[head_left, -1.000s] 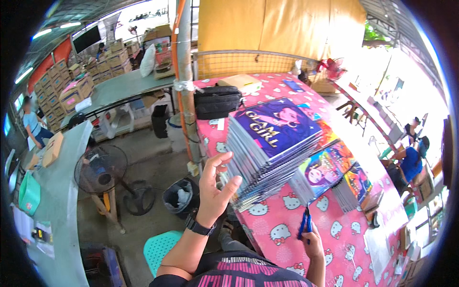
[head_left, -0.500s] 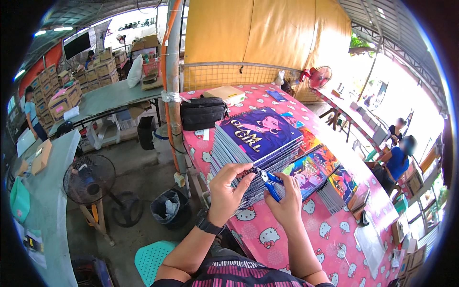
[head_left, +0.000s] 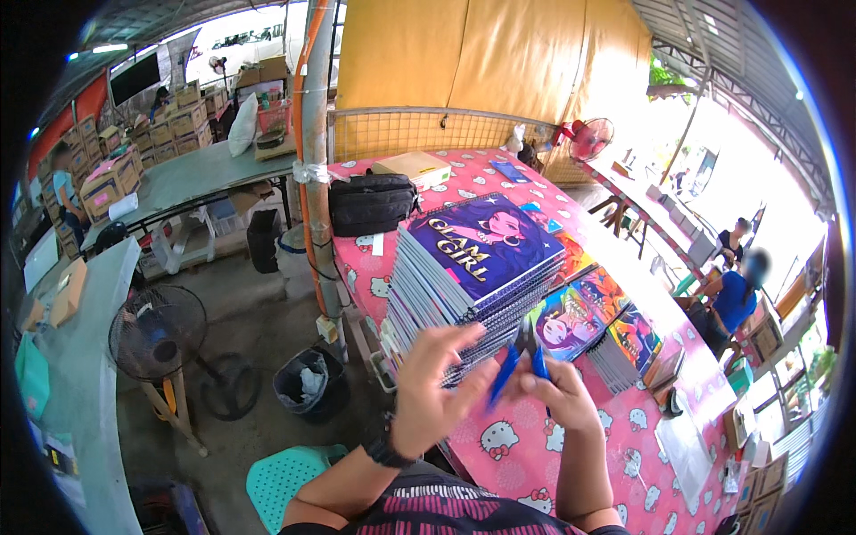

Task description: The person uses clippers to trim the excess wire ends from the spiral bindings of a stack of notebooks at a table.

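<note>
Blue-handled pliers (head_left: pixel 520 361) gripped in the right hand (head_left: pixel 562 401), left hand (head_left: pixel 437 388) loosely curled beside — at the notebook stack (head_left: pixel 473 267) by the tabletop's (head_left: pixel 526 455) near edge; next likely calls for steadying a spiral end.

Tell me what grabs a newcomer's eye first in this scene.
The tall stack of spiral notebooks with purple covers stands at the middle of the pink cartoon-print table. Just in front of it, the right hand holds blue-handled cutters, with the left hand raised beside them. A black bag lies behind the stack.
</note>
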A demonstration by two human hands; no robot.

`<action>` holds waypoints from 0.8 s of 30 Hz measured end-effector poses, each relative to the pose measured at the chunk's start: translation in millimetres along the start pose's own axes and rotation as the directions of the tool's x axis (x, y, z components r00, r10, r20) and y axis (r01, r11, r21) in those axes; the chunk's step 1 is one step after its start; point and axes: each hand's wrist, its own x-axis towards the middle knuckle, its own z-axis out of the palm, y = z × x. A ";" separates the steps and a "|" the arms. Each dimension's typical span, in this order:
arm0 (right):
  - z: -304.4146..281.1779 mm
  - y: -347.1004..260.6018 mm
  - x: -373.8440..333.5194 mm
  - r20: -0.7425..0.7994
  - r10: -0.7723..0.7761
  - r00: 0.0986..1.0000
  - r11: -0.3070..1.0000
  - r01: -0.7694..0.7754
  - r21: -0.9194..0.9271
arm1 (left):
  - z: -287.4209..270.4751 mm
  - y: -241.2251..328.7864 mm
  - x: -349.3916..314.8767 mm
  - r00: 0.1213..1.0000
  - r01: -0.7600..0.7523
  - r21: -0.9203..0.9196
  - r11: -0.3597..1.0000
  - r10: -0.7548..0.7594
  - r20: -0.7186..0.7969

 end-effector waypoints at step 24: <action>33.0 32.4 24.3 -0.453 -0.275 0.848 0.826 -0.033 -0.563 | -5.7 -27.0 22.3 0.993 -0.120 0.214 0.969 0.121 0.007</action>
